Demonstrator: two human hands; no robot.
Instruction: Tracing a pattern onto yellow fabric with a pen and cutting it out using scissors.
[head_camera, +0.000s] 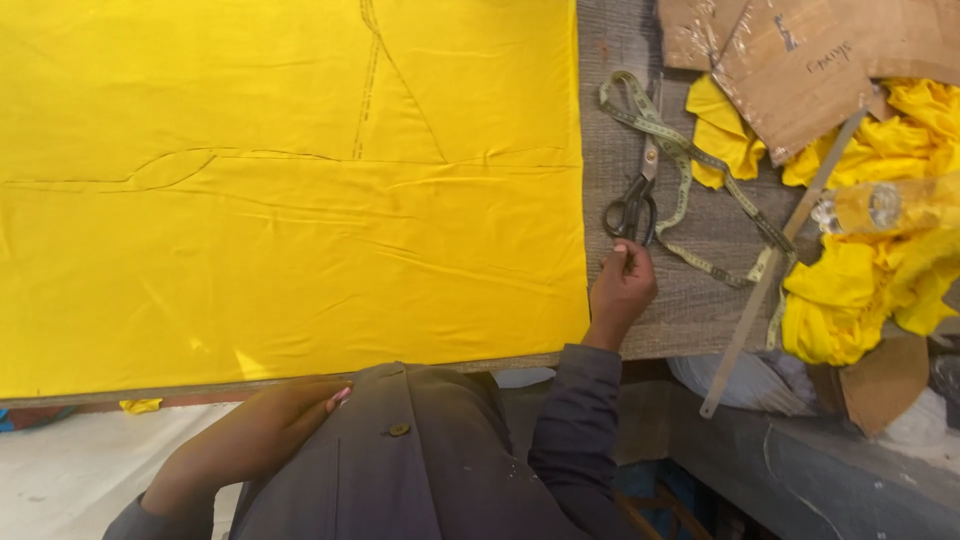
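A large yellow cloth (290, 200) with drawn pattern lines lies spread flat over a wooden table (610, 120). My right hand (622, 288) rests on the bare wood just right of the cloth's edge, its fingertips touching the handles of black scissors (636, 190). It holds nothing. A yellow-green measuring tape (690, 190) curls around the scissors. My left hand (285, 410) is down by my grey jacket at the table's near edge, below the cloth, fingers loosely curled, holding nothing.
Brown cardboard pattern pieces (800, 60) lie at the far right. Yellow fabric scraps (860, 290) are heaped beside them with a clear plastic bottle (880, 205) on top. A long flat ruler (775, 270) slants over the table's edge.
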